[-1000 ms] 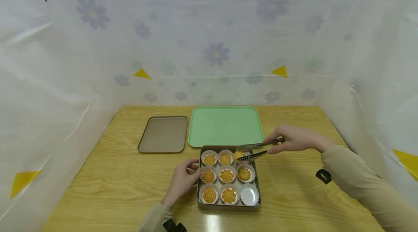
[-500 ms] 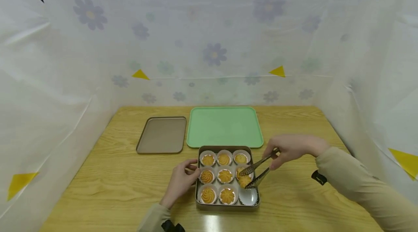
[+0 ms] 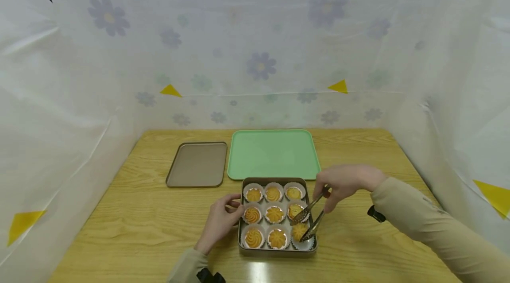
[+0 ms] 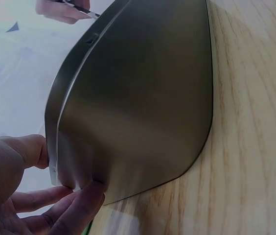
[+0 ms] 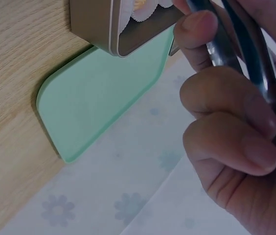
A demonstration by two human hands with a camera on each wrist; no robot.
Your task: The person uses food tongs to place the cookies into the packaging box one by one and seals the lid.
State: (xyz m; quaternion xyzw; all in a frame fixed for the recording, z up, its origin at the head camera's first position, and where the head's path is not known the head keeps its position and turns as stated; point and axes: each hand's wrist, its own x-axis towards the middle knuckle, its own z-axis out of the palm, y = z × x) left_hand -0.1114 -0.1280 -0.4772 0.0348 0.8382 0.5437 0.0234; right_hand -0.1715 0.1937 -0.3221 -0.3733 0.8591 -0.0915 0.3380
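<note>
My right hand [image 3: 345,181] grips a pair of metal tongs [image 3: 316,220], its fingers curled round the arms in the right wrist view. Between the tong tips is a golden star-shaped cookie [image 3: 299,231], low over the front right white paper cup [image 3: 302,245] of a deep brown baking pan [image 3: 277,253]. More piped cookies [image 3: 253,238], swirled and star-shaped, sit in the pan's other paper cups. My left hand [image 3: 222,221] pinches the pan's left wall, thumb at the rim and fingers against the outside [image 4: 79,205].
Behind the pan lies a flat green tray [image 3: 272,154]. To its left is a shallow brown tray [image 3: 198,165]. All stand on a wooden table [image 3: 139,221], enclosed by pale flowered sheeting [image 3: 223,52] at the back and sides.
The tongs have moved from the back right cup, past the middle right one, toward the front right cup, carrying the cookie. The left hand has stayed on the pan.
</note>
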